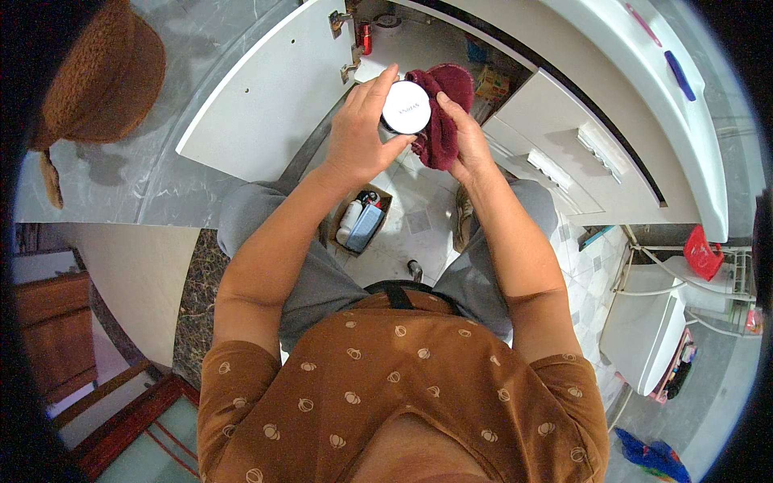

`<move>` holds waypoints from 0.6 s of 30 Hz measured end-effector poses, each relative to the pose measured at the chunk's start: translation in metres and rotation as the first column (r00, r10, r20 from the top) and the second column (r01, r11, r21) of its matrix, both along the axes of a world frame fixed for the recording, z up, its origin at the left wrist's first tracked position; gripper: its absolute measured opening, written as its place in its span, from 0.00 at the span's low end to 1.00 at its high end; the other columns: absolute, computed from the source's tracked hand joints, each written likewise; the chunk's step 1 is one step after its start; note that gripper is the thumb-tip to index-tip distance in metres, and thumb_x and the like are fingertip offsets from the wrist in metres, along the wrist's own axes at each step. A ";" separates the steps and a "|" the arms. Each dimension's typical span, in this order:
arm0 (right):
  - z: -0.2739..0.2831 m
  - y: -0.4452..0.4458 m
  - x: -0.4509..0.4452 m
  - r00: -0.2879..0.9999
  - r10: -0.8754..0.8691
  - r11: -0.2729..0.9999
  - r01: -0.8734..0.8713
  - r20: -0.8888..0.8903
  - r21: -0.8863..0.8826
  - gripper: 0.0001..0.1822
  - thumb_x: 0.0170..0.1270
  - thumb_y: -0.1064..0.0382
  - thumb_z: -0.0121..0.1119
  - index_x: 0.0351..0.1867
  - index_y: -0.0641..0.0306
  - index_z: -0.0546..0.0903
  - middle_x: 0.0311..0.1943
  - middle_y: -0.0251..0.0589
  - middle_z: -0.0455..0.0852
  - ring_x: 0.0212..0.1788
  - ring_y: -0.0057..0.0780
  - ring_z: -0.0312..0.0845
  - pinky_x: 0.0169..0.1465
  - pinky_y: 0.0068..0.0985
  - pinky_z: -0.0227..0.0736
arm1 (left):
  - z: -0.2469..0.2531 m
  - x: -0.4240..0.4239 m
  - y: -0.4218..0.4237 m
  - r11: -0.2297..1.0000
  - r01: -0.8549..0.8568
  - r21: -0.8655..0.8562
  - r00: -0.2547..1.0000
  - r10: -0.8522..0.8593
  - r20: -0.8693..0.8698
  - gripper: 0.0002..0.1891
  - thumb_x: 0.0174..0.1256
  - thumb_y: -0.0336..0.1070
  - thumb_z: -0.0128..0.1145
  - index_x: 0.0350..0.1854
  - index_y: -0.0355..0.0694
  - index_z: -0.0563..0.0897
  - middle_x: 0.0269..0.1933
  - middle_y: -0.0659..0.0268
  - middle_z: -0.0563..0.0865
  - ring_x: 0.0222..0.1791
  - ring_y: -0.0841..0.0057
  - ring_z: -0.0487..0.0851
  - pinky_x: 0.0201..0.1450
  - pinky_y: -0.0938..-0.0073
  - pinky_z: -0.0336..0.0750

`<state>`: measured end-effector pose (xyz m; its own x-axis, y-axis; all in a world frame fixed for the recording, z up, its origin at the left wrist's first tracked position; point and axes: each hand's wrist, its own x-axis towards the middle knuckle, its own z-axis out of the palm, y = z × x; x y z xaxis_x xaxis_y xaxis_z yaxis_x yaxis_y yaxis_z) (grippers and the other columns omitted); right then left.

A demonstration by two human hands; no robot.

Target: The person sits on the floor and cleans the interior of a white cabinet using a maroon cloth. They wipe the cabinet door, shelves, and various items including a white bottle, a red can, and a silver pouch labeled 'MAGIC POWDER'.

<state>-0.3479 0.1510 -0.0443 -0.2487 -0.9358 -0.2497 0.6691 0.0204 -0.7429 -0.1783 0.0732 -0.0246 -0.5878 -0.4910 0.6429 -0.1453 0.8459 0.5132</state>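
Note:
My left hand [361, 130] grips a round container with a white lid [406, 107], thumb on its near side and fingers around its far left. The lid faces up and bears small writing; the container's body is mostly hidden below it. In my right hand [468, 136] is a dark red cloth [448, 115], bunched against the container's right side, with my thumb lying over it. Both hands are held in front of an open white cabinet, above the tiled floor.
The cabinet door [266, 90] stands open at left; a red can [364, 37] is inside. Between my legs, a cardboard box [362, 218] holds bottles and a blue pack. White drawers [574, 151] and a sink edge [703, 145] are at right, a toilet [646, 326] farther down.

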 end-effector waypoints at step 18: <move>0.015 0.005 0.005 0.933 -0.281 0.945 0.229 -0.223 -0.236 0.16 0.70 0.60 0.57 0.54 0.67 0.81 0.42 0.40 0.87 0.39 0.28 0.85 0.42 0.28 0.81 | -0.003 -0.005 0.000 0.993 -0.087 0.081 0.996 0.088 -0.001 0.41 0.42 0.32 0.75 0.64 0.35 0.70 0.60 0.47 0.72 0.59 0.47 0.76 0.61 0.56 0.73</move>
<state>-0.3429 0.1560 -0.0296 -0.5152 -0.8562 0.0399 0.4235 -0.2947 -0.8566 -0.1829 0.0731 -0.0274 -0.5378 -0.5907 0.6015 -0.2146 0.7859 0.5799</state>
